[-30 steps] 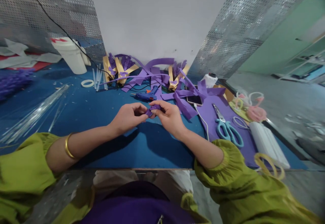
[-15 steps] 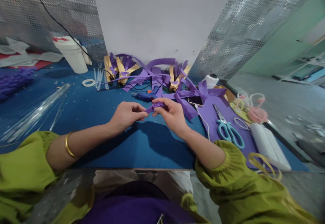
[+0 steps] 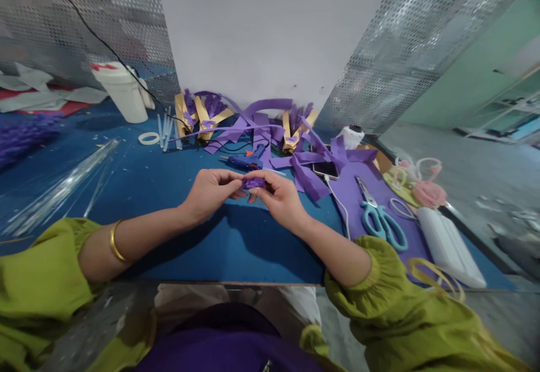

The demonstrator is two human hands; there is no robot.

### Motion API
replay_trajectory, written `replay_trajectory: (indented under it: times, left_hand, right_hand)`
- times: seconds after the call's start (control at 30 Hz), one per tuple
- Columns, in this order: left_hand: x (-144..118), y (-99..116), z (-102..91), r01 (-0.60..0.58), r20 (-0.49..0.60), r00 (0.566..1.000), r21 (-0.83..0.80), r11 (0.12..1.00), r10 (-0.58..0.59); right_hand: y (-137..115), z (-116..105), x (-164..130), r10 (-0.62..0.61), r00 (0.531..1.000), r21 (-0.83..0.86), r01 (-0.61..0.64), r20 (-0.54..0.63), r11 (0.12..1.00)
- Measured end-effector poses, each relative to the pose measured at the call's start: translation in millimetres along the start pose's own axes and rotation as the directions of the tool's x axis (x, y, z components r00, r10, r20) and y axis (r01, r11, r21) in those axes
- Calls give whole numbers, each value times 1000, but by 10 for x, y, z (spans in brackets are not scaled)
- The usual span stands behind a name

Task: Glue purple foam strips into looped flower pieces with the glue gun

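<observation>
A small bunched piece of purple material point(image 3: 253, 183) is pinched between my two hands above the blue table. My left hand point(image 3: 214, 191) grips its left end between thumb and fingers. From the other side, my right hand point(image 3: 280, 196) holds it with the thumb in front and the fingers behind, which hides part of it. Just beyond my fingertips lies a blue hot glue gun point(image 3: 244, 161). Purple strips point(image 3: 310, 178) are heaped behind and to the right of my right hand.
Small lavender bouquets in tan wrapping point(image 3: 206, 121) stand along the back. To the right lie blue-handled scissors point(image 3: 382, 223), a phone point(image 3: 325, 169) with a white cable and a white pack point(image 3: 451, 247). At left are clear strips point(image 3: 70, 183) and a white cup point(image 3: 122, 93).
My hands have drawn closer together, the right one shifting left. The purple strip that stretched between them is now hidden, leaving the bunched part at both sets of fingertips.
</observation>
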State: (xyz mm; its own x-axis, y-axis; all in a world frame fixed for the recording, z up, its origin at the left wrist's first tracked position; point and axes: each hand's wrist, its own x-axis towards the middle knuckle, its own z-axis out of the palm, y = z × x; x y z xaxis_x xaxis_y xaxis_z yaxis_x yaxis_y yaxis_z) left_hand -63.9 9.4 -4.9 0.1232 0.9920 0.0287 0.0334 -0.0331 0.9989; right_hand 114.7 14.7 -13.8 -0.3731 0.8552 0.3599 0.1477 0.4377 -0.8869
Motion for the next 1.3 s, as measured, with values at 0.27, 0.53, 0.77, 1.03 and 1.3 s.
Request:
replay_trajectory:
  times: [0.27,0.53,0.77,1.03,1.3]
  left_hand:
    - [19,-53,-9,106,44,994,-165,981,-100]
    - [12,-57,-5,-93,-7,996,102,990,94]
    - [23,-92,18,-57,-80,995,98,994,65]
    - [56,-79,52,134,172,978,-103,986,-116]
    - [333,150,231,442,372,878,-392,807,-300]
  right_hand:
    - [17,18,-19,-124,992,-162,121,-5,979]
    - [65,36,-10,-135,991,-276,136,22,952]
    - [56,39,-34,-208,977,-502,198,36,842]
    - [124,-47,51,3,993,-316,-39,-116,948]
    - [46,-105,182,93,978,91,-77,-186,993]
